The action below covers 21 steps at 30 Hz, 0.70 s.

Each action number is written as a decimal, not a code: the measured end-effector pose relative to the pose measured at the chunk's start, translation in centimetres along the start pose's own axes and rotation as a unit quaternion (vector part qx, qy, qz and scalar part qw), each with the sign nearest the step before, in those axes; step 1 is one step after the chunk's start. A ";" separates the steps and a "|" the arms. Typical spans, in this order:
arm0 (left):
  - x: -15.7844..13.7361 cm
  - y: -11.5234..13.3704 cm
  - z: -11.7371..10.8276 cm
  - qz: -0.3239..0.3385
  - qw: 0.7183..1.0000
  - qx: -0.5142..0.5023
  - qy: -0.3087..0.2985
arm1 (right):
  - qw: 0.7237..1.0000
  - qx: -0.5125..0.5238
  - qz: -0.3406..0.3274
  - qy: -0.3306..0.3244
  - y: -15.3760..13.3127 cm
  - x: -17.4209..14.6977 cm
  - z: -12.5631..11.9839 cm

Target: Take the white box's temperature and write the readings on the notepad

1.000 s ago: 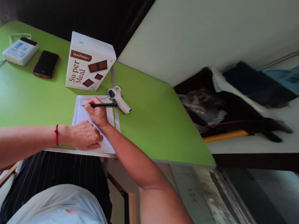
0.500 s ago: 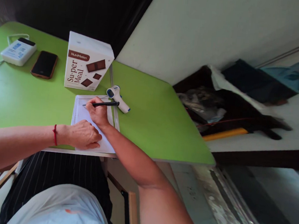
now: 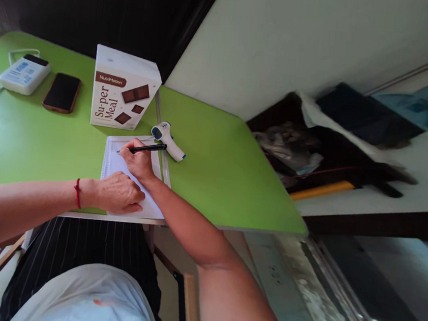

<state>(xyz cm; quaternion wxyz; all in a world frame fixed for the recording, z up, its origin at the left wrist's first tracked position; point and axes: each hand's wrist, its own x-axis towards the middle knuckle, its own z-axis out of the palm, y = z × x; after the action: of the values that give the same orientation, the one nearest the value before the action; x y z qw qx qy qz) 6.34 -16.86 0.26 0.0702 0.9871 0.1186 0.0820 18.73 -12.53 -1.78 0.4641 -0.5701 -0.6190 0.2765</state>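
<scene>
My right hand (image 3: 140,164) is closed around a black pen (image 3: 153,148), its tip at the upper left of a white notepad (image 3: 109,168). Small marks run along the pad's left side, though I cannot read them. Across the lower part of the pad lies my left hand (image 3: 117,192), fingers curled in and nothing visible in them; a red cord circles that wrist. Just beyond the pad stands a white box (image 3: 107,94) printed with chocolate pieces. A white and blue infrared thermometer (image 3: 171,142) rests to the right of the pen.
Both forearms cross the near edge of the green table (image 3: 212,180). A dark smartphone (image 3: 62,93) and a white device with a cable (image 3: 24,74) lie at the back left. Beyond the table's right side, a dark shelf (image 3: 335,157) carries bags and a blue item.
The pen has tilted and shifted slightly left with my right hand. My left hand stays in place on the pad. The whole view has moved a little.
</scene>
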 end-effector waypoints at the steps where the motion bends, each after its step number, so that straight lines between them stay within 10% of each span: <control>1: 0.0 0.0 0.0 0.001 1.000 -0.001 0.001 | 1.000 0.004 -0.003 0.001 0.0 0.0 0.0; 21: -0.1 -0.1 0.4 0.007 1.000 -0.012 0.021 | 1.000 -0.002 -0.018 0.003 0.7 0.0 0.3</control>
<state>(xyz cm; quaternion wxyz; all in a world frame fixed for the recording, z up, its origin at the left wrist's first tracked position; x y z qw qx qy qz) 6.25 -16.86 -0.12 0.0785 0.9850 0.1126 0.1043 18.82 -12.29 -2.52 0.4698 -0.5605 -0.6282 0.2655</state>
